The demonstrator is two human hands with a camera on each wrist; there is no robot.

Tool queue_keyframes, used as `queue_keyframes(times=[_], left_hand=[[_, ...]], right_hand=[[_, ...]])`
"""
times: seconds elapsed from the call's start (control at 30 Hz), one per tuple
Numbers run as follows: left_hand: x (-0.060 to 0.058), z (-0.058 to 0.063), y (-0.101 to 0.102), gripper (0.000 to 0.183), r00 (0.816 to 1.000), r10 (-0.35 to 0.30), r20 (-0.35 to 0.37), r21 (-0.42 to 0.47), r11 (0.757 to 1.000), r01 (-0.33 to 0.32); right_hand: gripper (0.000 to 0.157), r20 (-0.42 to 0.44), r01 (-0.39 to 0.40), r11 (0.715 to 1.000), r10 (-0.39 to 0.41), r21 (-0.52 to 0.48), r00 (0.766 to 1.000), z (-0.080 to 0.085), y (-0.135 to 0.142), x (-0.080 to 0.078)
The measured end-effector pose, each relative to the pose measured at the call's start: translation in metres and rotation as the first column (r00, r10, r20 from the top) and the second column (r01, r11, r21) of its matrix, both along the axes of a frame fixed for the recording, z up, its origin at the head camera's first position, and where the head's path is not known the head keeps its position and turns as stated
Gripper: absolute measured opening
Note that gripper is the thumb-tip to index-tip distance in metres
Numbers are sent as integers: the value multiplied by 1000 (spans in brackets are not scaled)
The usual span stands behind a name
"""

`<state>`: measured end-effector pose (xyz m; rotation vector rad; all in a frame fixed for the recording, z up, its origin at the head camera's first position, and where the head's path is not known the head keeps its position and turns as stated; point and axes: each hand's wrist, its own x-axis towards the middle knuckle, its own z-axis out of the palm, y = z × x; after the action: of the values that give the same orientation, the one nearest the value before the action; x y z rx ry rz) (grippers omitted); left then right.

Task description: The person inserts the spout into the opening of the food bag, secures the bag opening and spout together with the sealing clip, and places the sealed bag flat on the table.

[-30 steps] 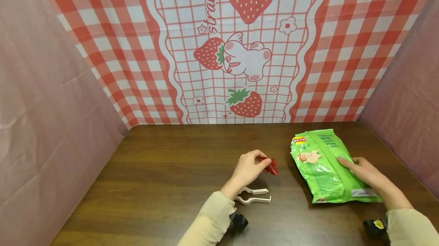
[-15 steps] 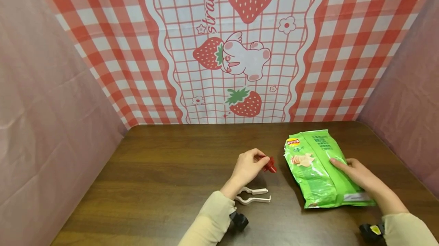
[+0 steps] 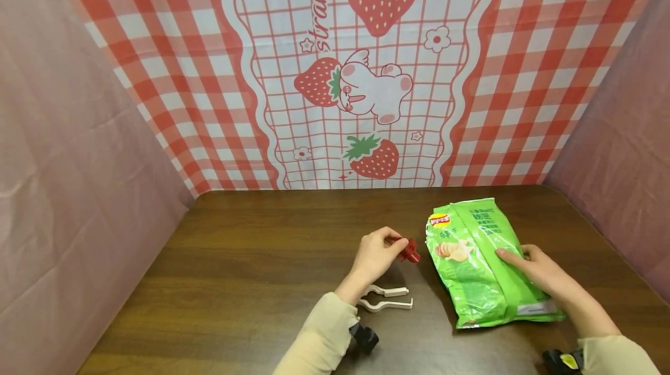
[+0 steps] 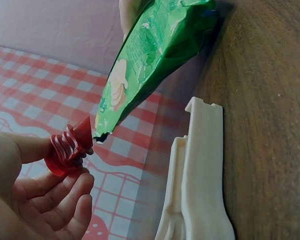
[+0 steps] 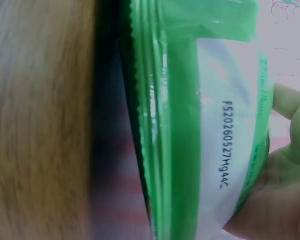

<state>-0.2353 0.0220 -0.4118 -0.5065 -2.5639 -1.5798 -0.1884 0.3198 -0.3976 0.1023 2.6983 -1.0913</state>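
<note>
My left hand (image 3: 374,256) pinches a small translucent red plastic piece (image 3: 410,250) between thumb and fingers. In the left wrist view this red piece shows stacked ridges and a cone-shaped end, with the other fingers loosely curled below it. My right hand (image 3: 541,270) grips a green chip bag (image 3: 471,273) by its right side, thumb on the face with the long seam. The bag's far left corner comes close to the red piece. Below my left hand lies a white plastic bag clip (image 3: 387,305), its two arms spread; my wrist hides its left end.
Everything is over a brown wooden table (image 3: 235,282). A red checked cloth with strawberry prints (image 3: 377,84) hangs behind it, and pink cloth (image 3: 89,165) stands along both sides. Black wrist straps (image 3: 364,337) sit at the sleeves.
My right hand has brought the chip bag left and slightly toward me, closer to the red piece. My left hand has shifted only slightly left; the clip stays put.
</note>
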Motion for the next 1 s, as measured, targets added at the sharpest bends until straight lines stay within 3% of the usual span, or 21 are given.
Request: queue_keyframes(times=[0.23,0.6,1.0], left_hand=[[-3,-2,1,16,999,38,-33,-20,999,-38],[-3,1,1,16,994,103,-17,-28,994,-104],[-5,2,2,17,994,110,5,31,993,-110]], right_hand=[[87,70,-5,1000,6,-22,998,4,-7,3],[82,30,-39,998,40,-45,999,5,-15,12],[69,22,-19,988,23,-155,999,5,-21,24]])
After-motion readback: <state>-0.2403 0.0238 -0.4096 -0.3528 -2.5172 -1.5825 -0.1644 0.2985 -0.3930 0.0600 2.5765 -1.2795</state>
